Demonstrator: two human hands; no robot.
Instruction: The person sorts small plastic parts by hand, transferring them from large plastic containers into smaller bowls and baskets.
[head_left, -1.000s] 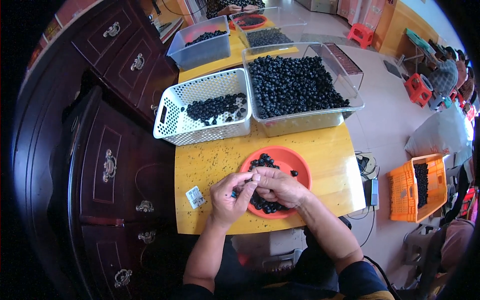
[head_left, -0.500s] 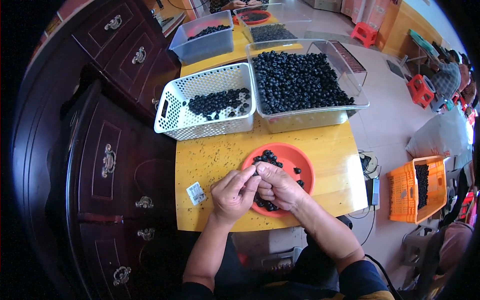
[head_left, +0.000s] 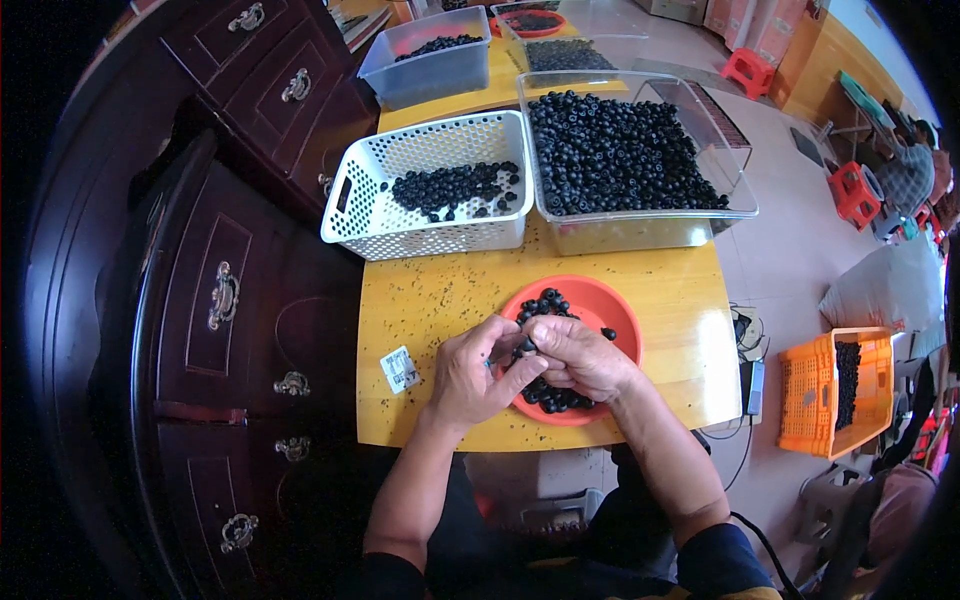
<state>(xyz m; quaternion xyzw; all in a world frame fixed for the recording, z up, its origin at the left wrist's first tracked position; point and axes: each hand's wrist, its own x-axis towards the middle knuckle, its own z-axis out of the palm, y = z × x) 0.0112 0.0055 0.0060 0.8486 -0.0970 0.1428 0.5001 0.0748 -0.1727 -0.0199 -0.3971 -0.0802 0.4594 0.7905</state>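
Note:
Both hands meet above the left part of an orange-red bowl (head_left: 627,300). Between the fingertips is a small, round, glossy black piece (head_left: 527,345). My left hand (head_left: 470,372) holds it with bent fingers, its thumb close below. From the other side my right hand (head_left: 585,362) pinches at the same piece with thumb and forefinger, the other fingers curled in. Several like pieces, some showing a ring-shaped hollow end, lie in the bowl, partly hidden by the hands. One loose black piece (head_left: 608,333) sits apart near the bowl's right side.
Behind the bowl stand a white perforated basket (head_left: 430,243) and a clear bin (head_left: 630,236), both holding black pieces. Black crumbs and a small white label (head_left: 399,370) lie on the yellow table (head_left: 690,350). Dark drawers (head_left: 225,330) flank the left; an orange crate (head_left: 808,395) is at right.
The whole scene has shifted slightly right and up in view. My left fingers have spread a little and the thumb has dropped lower; the black piece shows more clearly between the hands.

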